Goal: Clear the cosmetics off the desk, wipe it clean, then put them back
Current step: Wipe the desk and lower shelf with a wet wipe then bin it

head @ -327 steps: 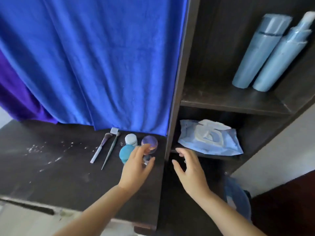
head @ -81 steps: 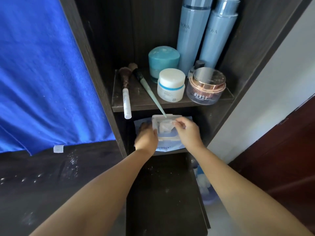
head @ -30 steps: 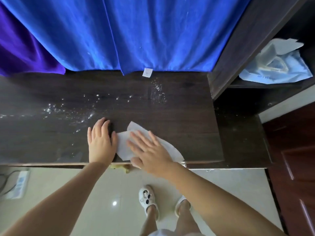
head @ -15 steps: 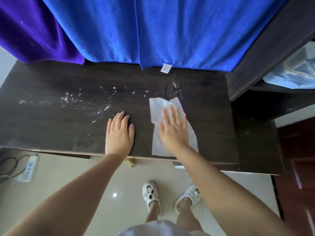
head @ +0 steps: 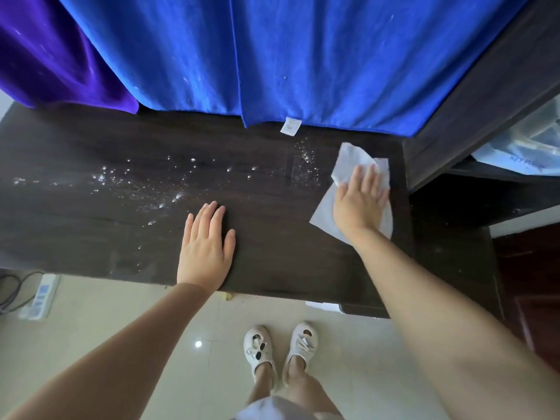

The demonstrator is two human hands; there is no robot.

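The dark wooden desk (head: pixel 75 231) has no cosmetics on it. White specks of powder (head: pixel 136 183) are scattered across its middle and left, with more near the back (head: pixel 306 159). A white wet wipe (head: pixel 348 160) lies flat at the desk's right end. My right hand (head: pixel 360 201) presses down on it with fingers spread, pointing toward the back. My left hand (head: pixel 206 247) rests flat and empty on the bare wood near the front edge, well left of the wipe.
A blue cloth (head: pixel 288 56) and a purple cloth (head: pixel 45 56) hang behind the desk. A dark shelf unit (head: pixel 485 86) stands at the right, with a wipes pack (head: pixel 530 153) at the frame edge. A power strip (head: pixel 39 295) lies on the tiled floor.
My right hand has slid the wipe to the right and toward the back, up to the desk's right end. My left hand has stayed flat near the front edge.
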